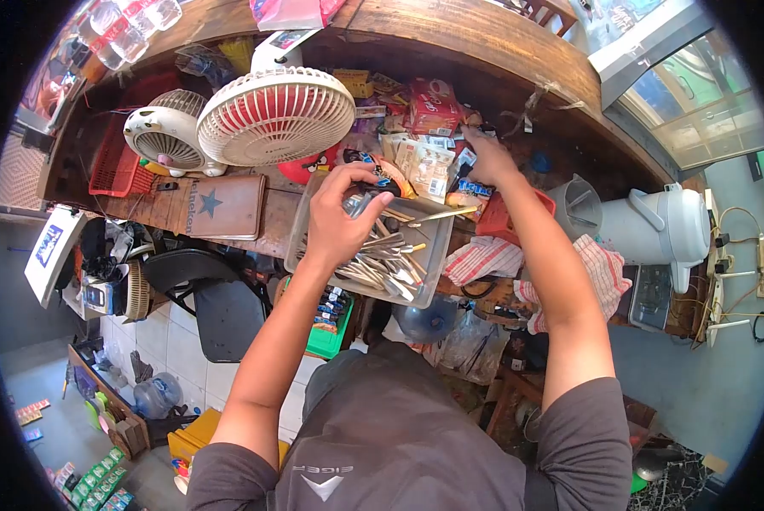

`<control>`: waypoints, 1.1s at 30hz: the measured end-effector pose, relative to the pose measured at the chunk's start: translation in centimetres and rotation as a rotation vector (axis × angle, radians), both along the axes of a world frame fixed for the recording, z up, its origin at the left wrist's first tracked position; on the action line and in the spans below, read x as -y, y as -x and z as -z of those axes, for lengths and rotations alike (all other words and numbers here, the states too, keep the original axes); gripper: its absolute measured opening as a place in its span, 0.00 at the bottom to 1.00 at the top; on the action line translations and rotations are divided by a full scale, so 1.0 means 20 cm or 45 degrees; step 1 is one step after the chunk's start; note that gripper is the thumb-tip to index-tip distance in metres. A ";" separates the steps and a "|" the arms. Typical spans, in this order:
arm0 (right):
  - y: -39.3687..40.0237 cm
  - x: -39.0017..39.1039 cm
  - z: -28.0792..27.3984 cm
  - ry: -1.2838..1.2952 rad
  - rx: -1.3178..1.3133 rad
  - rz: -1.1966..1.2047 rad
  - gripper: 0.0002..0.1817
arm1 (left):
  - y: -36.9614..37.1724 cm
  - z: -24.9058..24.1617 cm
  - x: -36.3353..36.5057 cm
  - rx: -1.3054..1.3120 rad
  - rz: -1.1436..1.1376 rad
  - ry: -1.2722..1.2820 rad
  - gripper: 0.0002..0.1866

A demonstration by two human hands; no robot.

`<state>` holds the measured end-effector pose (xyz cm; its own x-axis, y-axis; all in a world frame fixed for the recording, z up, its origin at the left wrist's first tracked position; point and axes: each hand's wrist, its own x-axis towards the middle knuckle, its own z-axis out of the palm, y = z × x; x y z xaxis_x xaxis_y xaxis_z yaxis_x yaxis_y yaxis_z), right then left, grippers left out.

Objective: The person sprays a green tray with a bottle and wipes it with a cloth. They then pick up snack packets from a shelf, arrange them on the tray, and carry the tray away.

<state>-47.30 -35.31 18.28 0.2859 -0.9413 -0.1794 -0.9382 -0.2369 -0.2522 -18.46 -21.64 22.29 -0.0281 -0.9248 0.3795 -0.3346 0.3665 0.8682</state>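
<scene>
My left hand [341, 215] is curved over a clear plastic container [433, 285], thumb and fingers apart. Inside the container lie many metal spoons [386, 266] and a yellow-handled utensil [443, 216]. Its fingertips are close to an orange and black packet [389, 175] at the container's far edge. Farther right, my right hand [491, 160] reaches into a heap of sachets, fingers stretched out beside a dark blue and white sachet [464, 162]. Pale beige sachets [424, 166] lie between the hands, and a red box [434, 106] stands behind them.
Two fans [275, 115] stand on the wooden counter [279, 230] at left, by a brown notebook [226, 207]. A red basket [516, 213], a clear jug [578, 204], a white thermos [659, 226] and striped cloths [586, 277] sit at right. A black chair [224, 315] is below left.
</scene>
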 end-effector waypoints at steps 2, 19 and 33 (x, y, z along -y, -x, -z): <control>0.01 -0.01 -0.06 0.029 0.011 0.033 0.58 | 0.00 0.03 -0.01 -0.186 0.023 -0.051 0.10; -0.12 -0.40 -0.58 0.427 0.563 0.017 0.46 | 0.08 -0.04 -0.02 -0.762 0.062 -0.104 0.31; -0.20 -0.58 -0.49 -0.471 1.459 0.046 0.44 | 0.06 -0.06 0.01 -0.161 0.364 -0.095 0.10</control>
<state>-43.21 -23.73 28.16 0.4303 -0.8972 -0.0990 -0.1296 0.0472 -0.9904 -19.75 -21.81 23.41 -0.2480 -0.9115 0.3282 -0.1149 0.3640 0.9243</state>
